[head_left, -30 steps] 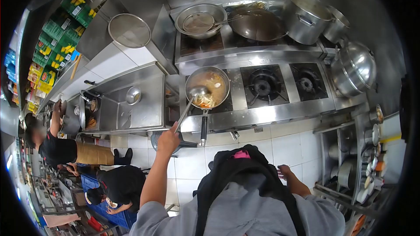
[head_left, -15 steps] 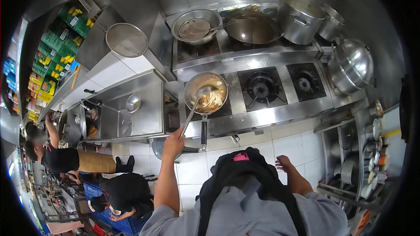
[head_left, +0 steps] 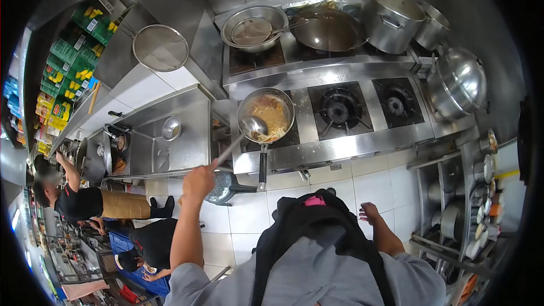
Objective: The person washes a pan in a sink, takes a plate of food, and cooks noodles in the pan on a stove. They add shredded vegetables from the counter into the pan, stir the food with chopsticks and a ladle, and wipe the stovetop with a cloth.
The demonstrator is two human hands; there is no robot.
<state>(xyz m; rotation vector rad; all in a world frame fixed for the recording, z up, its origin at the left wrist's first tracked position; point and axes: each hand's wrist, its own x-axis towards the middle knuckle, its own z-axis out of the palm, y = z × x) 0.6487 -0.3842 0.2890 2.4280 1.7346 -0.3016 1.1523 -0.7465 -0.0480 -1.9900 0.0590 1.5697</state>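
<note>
Steel stove (head_left: 351, 148); left hand (head_left: 198, 184) clenched on ladle (head_left: 256, 126) at pan (head_left: 263, 165), 2 burners (head_left: 339, 111) beside; right hand (head_left: 368, 213) loosely spread.

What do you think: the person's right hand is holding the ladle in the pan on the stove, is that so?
Not quite: the head view shows the left hand holding the ladle in the pan on the stove.

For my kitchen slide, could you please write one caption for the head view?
The left hand holds a ladle in a pan of food on the stove.
</note>
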